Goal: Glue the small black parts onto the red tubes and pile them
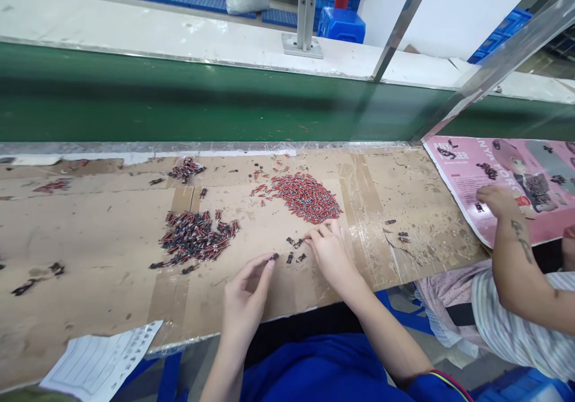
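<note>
My left hand point(248, 291) pinches a small black part point(275, 257) between thumb and forefinger, just above the cardboard-covered bench point(256, 234). To its right, my right hand point(330, 249) is closed at the fingertips on what looks like a small red piece point(306, 239), partly hidden by the fingers. Several loose black parts point(290, 258) lie between my hands. Beyond my right hand spreads a heap of small red-and-grey pieces point(308, 197). Left of my hands is a pile of black-and-red assembled pieces point(197, 237).
A smaller black-and-red pile point(186, 169) lies farther back. A paper sheet point(105, 360) rests at the front left edge. Behind the bench runs a green conveyor belt point(179, 99). At right, another person's arm point(516, 234) reaches over a pink printed sheet point(471, 180).
</note>
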A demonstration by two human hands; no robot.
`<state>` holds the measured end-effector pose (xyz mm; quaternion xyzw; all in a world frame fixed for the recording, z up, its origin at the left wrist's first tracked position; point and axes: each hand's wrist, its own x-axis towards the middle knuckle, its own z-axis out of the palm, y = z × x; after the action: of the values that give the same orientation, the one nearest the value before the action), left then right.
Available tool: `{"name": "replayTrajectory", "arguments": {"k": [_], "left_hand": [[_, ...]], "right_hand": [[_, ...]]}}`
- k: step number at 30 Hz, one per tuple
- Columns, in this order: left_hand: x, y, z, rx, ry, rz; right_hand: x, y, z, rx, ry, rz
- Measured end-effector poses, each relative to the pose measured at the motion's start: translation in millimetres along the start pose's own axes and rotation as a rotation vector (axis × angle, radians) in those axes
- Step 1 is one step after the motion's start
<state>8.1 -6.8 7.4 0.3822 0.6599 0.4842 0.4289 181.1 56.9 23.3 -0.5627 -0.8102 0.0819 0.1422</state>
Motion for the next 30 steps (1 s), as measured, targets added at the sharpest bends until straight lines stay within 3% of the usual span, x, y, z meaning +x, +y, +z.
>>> {"name": "replayTrajectory", "arguments": {"k": [3, 9, 15, 20, 30], "left_hand": [[0.2, 2.5, 4.2, -0.045, -0.027, -0.007], [-0.2, 9.1, 7.6, -0.019, -0.045, 0.020], [-2.8, 11.7, 5.1, -0.019, -0.094, 0.049], [-4.7, 17.7, 1.9, -0.045, -0.133, 0.028], [-0.2, 36.7, 0.7, -0.151, -0.267, -0.143]], "right_hand": [[-1.2, -2.4, -5.7, 0.049, 0.054, -0.076], [-5.1, -9.0, -19.4, 0.178, 0.138, -0.417], [-7.6, -6.4, -15.0, 0.150, 0.064, -0.508], [-9.6, -4.7, -16.5, 0.099, 0.099, -0.572], [-2.1, -5.9, -52.4, -0.013, 0.150, -0.853]]}}
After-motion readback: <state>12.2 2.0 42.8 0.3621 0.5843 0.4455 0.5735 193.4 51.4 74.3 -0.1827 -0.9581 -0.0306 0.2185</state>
